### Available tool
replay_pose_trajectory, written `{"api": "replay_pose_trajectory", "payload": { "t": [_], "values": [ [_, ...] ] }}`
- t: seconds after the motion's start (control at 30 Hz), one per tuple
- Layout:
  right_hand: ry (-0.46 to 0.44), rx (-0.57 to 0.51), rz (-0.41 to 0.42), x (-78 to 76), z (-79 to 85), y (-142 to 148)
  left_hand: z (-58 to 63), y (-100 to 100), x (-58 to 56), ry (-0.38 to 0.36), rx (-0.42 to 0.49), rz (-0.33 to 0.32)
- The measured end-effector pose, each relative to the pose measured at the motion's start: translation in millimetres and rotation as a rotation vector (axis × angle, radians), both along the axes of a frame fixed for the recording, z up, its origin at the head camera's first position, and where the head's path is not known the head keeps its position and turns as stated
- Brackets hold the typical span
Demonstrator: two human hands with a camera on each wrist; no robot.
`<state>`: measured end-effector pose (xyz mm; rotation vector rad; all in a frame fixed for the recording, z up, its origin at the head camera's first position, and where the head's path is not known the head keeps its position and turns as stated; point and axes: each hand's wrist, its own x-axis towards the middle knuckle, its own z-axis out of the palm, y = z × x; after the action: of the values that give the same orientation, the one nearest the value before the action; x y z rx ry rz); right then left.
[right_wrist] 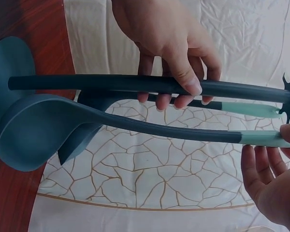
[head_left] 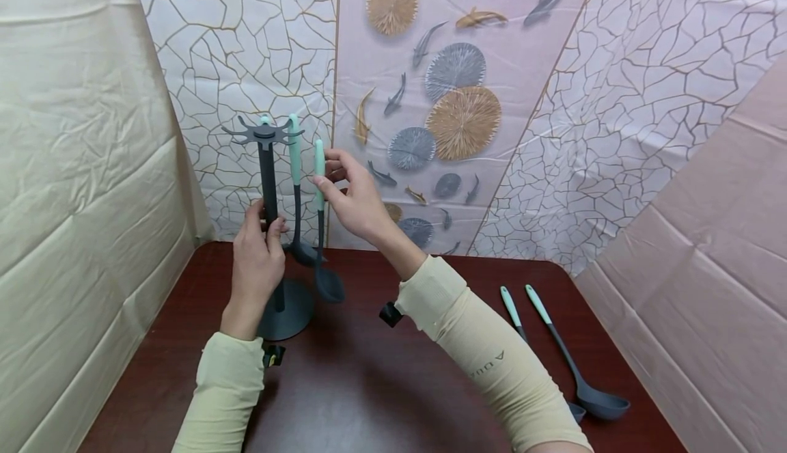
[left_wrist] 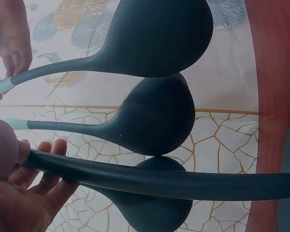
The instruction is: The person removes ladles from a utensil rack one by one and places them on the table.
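A dark utensil stand (head_left: pixel 268 183) rises from a round base (head_left: pixel 300 313), with a ring of hooks (head_left: pixel 246 133) on top. My left hand (head_left: pixel 255 265) grips its post around the middle. My right hand (head_left: pixel 356 197) pinches the mint handle of a dark ladle (head_left: pixel 330 285), upright just right of the stand, its bowl above the table. Another mint-handled utensil (head_left: pixel 295 152) hangs from the hooks between post and ladle. Behind the post shows a third mint handle top (head_left: pixel 265 119); the left wrist view gives its rounded dark head (left_wrist: pixel 157 215), partly covered by the post.
On the dark red table (head_left: pixel 344 371), to the right, lies a mint-handled ladle (head_left: pixel 602 402). Beside it is a second utensil (head_left: pixel 512 306), partly hidden by my right sleeve. Patterned cloth (head_left: pixel 246 43) hangs behind the table, and cream cloth (head_left: pixel 74 166) at the left.
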<state>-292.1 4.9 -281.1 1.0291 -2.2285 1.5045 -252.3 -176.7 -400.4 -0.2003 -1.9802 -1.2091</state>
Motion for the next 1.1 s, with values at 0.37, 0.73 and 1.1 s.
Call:
{"api": "replay_pose_trajectory", "payload": {
  "t": [0.37, 0.73, 1.1],
  "values": [
    [-0.001, -0.021, 0.013, -1.7, 0.9, 5.1, -0.5, 0.4, 0.0, -0.010, 0.003, 0.005],
    [0.015, -0.002, -0.018, -4.1, -0.6, 12.9, -0.8, 1.7, -0.6, 0.009, -0.006, 0.018],
    [0.023, -0.002, -0.029, -8.4, -0.1, 19.4, -1.2, 0.1, -1.1, 0.008, 0.006, 0.001]
  ]
}}
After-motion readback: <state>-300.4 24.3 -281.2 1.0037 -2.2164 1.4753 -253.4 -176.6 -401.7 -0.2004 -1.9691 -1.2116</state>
